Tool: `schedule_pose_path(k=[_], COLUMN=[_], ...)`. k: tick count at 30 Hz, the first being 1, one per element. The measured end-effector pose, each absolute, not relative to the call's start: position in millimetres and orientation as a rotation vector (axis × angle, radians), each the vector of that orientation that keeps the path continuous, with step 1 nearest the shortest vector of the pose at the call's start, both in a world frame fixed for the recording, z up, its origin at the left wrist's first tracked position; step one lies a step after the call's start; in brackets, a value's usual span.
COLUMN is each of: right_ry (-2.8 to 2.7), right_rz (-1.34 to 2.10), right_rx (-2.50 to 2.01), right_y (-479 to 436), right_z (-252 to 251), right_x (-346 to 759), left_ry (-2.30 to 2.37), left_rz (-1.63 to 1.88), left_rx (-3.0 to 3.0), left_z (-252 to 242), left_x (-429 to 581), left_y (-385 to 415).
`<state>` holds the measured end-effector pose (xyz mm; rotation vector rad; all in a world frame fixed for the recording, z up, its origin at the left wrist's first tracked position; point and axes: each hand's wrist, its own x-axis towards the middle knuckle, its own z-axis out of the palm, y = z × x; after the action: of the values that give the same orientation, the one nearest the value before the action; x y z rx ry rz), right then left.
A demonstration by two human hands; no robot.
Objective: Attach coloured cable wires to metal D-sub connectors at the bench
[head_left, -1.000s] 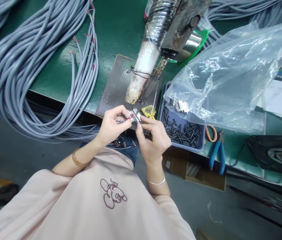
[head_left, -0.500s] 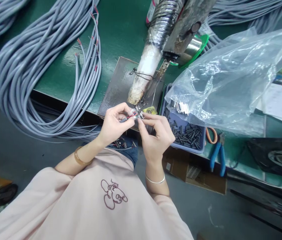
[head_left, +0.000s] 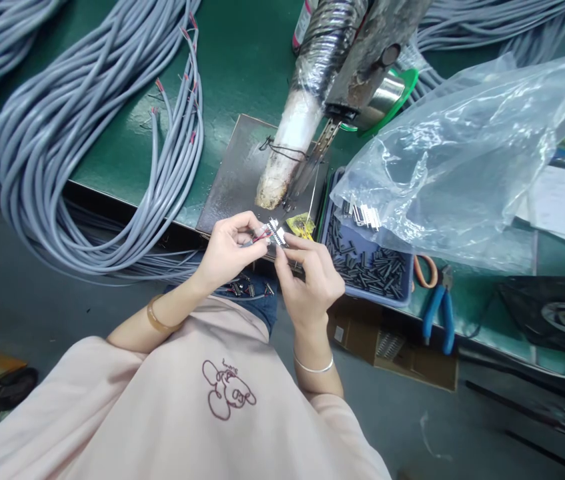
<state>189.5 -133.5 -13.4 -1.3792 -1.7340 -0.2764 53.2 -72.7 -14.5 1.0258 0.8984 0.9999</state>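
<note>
My left hand [head_left: 227, 250] pinches the stripped end of a grey cable, whose thin red wires [head_left: 261, 234] stick out past the fingertips. My right hand [head_left: 309, 277] is closed on a small silver connector with pins [head_left: 276, 232], held against those wires. Both hands meet at the bench edge, just below the tip of a wrapped soldering tool [head_left: 292, 143] that rests on a dark metal plate [head_left: 235, 177]. A yellow sponge piece [head_left: 301, 225] lies right beside the connector.
A blue tray [head_left: 365, 263] of small black parts sits to the right, partly under a clear plastic bag [head_left: 457, 160]. Large coils of grey cable [head_left: 87, 127] cover the green bench at left. Blue-handled pliers [head_left: 437, 310] lie at right. A solder spool [head_left: 387, 87] stands behind the tool.
Both hands dipped slightly away from the tool tip, and the connector turned a little between the fingers. The grips stay the same.
</note>
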Motion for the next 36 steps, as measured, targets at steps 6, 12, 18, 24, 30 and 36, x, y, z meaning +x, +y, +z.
schedule_pose_path(k=[6,12,18,24,30,36], right_ry=[-1.741,-1.556,-1.319,-1.755,-1.526,-1.198], right_rz=[-0.319,0.044,0.057,0.166,0.060,-0.120], right_rx=[-1.388,-1.444,-1.501,-1.538,-1.518,-1.275], right_y=[-138,-147,-159,-158,-162,-166], right_z=[-12,-14,-6,5,-3,-14], right_x=[188,184,192,192,190,190], left_ry=[0.887,0.838,0.736,0.741,0.771,0.745], left_rz=[0.988,1.010,0.894,0.811,0.903,0.941], left_rx=[1.036,0.976,0.932,0.975,0.917,0.883], left_z=[-15,-12,-11,-11,-14,-14], left_x=[50,44,38,38,37,35], left_y=[-77,-84,-90,-93,-93,-90])
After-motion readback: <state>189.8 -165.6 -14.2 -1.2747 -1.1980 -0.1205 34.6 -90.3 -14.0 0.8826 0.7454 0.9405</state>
